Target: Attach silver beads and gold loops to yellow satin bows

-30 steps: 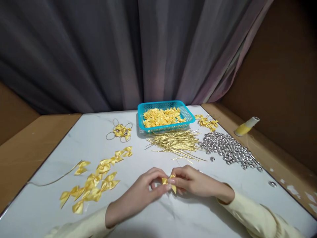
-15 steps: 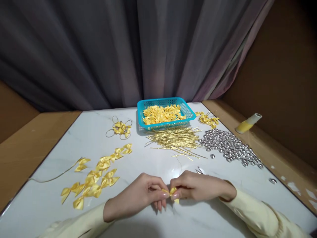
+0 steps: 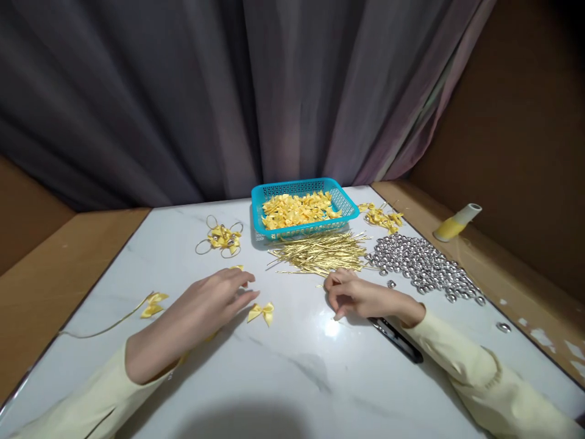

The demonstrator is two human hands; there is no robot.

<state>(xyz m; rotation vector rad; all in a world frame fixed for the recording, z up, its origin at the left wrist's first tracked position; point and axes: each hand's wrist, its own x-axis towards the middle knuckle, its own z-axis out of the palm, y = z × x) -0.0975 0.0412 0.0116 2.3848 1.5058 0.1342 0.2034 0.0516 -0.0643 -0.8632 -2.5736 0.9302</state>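
My left hand point(image 3: 208, 305) hovers above the left middle of the table, fingers apart and nothing in them. Just right of its fingertips lies a yellow ribbon bow point(image 3: 261, 313). The hand and forearm cover most of the other loose bows there. My right hand point(image 3: 359, 296) is at the front edge of the pile of gold wire ties point(image 3: 320, 253). Its fingers curl down by a stray tie, with the thumb apart from them. Under the right wrist lies a black-handled tool point(image 3: 400, 342), its tip partly hidden.
Behind the ties stands a blue basket point(image 3: 304, 231) of yellow bows. Silver rings point(image 3: 423, 265) are heaped at the right, near a yellow and white tube point(image 3: 457, 224). Looped bow pieces point(image 3: 223, 238) lie at left; a bow on a cord point(image 3: 153, 303) is nearer.
The bow held between both hands is now on the table. My left hand has moved left and forward, opening; my right hand has moved forward to the gold ties, uncovering the black-handled tool.
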